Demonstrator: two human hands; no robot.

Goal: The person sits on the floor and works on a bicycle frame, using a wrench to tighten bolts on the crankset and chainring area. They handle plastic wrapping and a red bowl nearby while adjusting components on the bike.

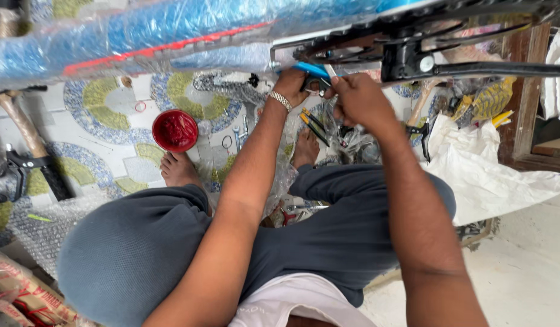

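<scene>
Blue-handled tool (313, 70) lies crosswise | left hand (290, 85) grip holding it; right hand (360, 100) grip unclear

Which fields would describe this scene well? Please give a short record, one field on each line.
setting: person squatting barefoot on a patterned tile floor
overhead: bicycle frame wrapped in blue plastic
left hand: grips a blue-handled tool at the frame, bracelet on the wrist
right hand: up against the same tool, next to the black crank part
floor items: red tub, yellow-handled pliers, white sack
unclear: what the right fingers pinch
</scene>
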